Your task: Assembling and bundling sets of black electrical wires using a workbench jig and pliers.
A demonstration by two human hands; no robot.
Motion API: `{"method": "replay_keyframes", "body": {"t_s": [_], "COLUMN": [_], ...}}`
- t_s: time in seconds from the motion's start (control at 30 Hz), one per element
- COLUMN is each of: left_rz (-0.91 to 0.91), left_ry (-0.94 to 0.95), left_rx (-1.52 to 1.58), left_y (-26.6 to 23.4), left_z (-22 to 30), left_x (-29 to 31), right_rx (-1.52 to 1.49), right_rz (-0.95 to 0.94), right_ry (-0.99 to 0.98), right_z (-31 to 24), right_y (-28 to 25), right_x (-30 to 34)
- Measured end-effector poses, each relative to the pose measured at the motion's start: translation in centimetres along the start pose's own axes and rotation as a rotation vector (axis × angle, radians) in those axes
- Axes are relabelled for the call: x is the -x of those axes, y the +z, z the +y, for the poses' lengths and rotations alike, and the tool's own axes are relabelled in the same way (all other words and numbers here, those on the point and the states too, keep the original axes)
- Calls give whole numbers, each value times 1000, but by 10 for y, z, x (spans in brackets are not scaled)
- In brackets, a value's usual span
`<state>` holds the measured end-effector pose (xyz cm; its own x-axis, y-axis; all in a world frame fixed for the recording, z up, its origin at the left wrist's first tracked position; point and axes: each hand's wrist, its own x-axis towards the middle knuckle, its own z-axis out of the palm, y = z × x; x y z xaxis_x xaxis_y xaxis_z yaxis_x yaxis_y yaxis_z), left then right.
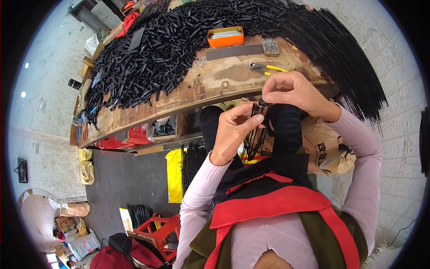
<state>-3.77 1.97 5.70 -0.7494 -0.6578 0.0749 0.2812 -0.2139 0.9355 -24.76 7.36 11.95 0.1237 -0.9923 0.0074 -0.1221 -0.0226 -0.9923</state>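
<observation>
My left hand [233, 127] is closed round a bundle of thin black umbrella ribs [255, 145] that hang down in front of my lap. At their upper end sits a short black cylindrical hub [263, 103]. A thin pale sliver sticks out beside the left fingers. My right hand [295, 94] is at the hub's top, thumb and forefinger pinched together just above it. Whatever lies between those fingertips is too small to make out. On the bench just beyond the right hand lie pliers with yellow handles [274, 68].
A wooden bench [228, 76] bears a large heap of black tubular parts [156, 58], an orange box [225, 36] of thin pale pieces, a tin of small metal bits [270, 47] and a dark flat strip [235, 52]. Long black ribs [345, 54] overhang at right. A red stool [163, 233] stands lower left.
</observation>
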Motion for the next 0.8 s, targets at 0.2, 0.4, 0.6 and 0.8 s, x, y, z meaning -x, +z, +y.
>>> {"method": "replay_keyframes", "body": {"t_s": [0.2, 0.4, 0.6, 0.8], "left_rz": [-7, 19, 71, 124], "left_ry": [19, 15, 51, 37], "left_rx": [-19, -12, -28, 11], "left_y": [7, 8, 11, 16], "left_z": [2, 4, 10, 10], "left_x": [2, 5, 9, 14], "right_rx": [-7, 43, 238, 270], "right_rz": [-97, -274, -248, -116], "right_ry": [-81, -181, -312, -410], "right_z": [8, 1, -20, -8], "right_y": [-13, -25, -14, 6], "right_x": [-4, -21, -20, -9]}}
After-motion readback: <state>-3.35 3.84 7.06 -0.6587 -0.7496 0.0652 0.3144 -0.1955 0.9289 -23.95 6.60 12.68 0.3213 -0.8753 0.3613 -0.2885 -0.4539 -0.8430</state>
